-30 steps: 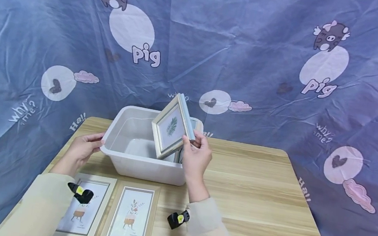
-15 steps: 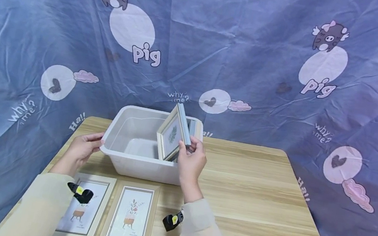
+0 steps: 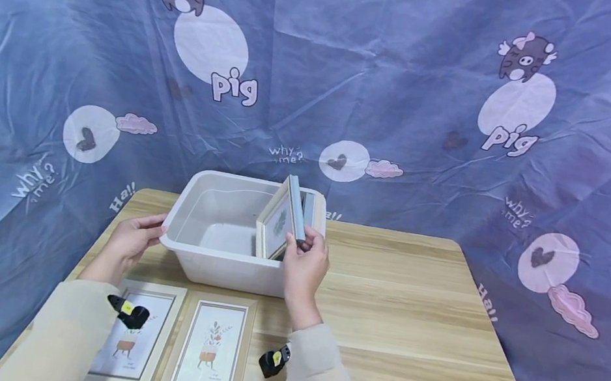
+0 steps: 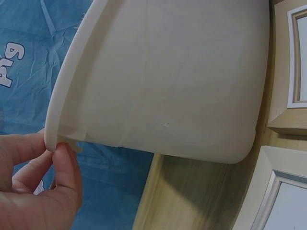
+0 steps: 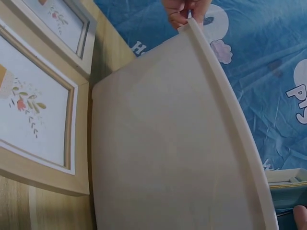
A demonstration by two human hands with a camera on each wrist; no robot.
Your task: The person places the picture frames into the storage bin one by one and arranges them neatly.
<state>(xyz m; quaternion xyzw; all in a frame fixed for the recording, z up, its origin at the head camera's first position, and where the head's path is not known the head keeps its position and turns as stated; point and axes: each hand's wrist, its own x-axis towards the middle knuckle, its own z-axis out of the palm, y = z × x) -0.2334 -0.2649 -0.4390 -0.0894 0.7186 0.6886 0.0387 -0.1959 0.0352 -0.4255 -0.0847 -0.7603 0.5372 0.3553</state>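
Off-white bin (image 3: 234, 272); blue-edged cream frame (image 3: 288, 214), green leaf print (image 3: 279, 223); blue pig-patterned curtain (image 3: 322, 81); wood-grained tan table (image 3: 399, 316)

A long, loose, pale cream left sleeve (image 3: 62, 332) shows in the lower left of the head view, and a matching right sleeve (image 3: 327, 378) in the lower centre, its wide cuff slightly greyer. At the left cuff sits a small black wrist camera (image 3: 135, 318), tapered at one end, rounded at the other, with a yellow patch; a second black camera (image 3: 270, 363), also yellow-marked, sits by the right cuff. Both hands are bare.
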